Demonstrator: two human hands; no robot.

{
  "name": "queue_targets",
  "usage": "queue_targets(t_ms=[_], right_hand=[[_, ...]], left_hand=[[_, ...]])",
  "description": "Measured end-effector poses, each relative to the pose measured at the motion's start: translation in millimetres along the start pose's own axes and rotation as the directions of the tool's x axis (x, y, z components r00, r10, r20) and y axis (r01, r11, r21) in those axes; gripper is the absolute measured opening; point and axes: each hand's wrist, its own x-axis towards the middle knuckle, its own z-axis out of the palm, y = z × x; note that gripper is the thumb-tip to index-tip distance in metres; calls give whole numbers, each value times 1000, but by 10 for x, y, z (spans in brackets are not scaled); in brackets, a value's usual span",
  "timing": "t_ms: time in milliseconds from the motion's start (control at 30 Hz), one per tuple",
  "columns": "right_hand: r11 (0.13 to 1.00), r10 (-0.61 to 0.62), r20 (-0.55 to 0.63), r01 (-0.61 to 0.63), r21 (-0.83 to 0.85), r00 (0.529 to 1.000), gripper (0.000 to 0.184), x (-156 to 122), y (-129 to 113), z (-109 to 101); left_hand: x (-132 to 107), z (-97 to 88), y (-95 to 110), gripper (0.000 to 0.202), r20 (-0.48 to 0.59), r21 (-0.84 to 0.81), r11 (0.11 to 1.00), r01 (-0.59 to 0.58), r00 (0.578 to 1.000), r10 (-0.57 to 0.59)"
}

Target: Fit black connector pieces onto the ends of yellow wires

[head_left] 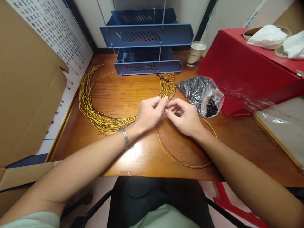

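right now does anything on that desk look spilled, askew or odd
Nothing looks spilled, but the plastic bag beyond the right hand lies on its side with its mouth open, leaving black pieces exposed, which looks untidy.

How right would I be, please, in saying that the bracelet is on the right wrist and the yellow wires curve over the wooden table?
Not quite: the head view shows the bracelet on the left wrist; the yellow wires do curve over the wooden table.
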Motion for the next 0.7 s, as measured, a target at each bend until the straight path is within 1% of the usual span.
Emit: queue_targets(t_ms=[100, 233, 333, 567, 633, 700], right_hand=[[1000, -1, -19, 2, 28, 1000, 10, -5, -5, 9], [999, -48, -47, 48, -1, 998, 10, -9, -24, 2], [998, -57, -62, 56, -14, 996, 11, -12, -33, -5], [997, -66, -13, 66, -27, 998, 12, -10, -12, -13], [995, -77, 14, 77, -59, 997, 12, -2, -8, -27], [985, -110, 48, 115, -126, 993, 11, 5, -6, -40]], left_hand=[[7, 1, 1, 53, 20, -29, 1000, -4, 1000, 5], [5, -2, 25, 51, 39, -66, 998, -2, 999, 4], [-16, -12, 46, 51, 42, -66, 998, 9, 999, -7], [-53, -32, 49, 44, 82, -32, 999, 42, 996, -39], [-54, -37, 46, 44, 96, -18, 998, 52, 994, -50], [-54, -42, 48, 44, 103, 4, 998, 65, 993, -65]])
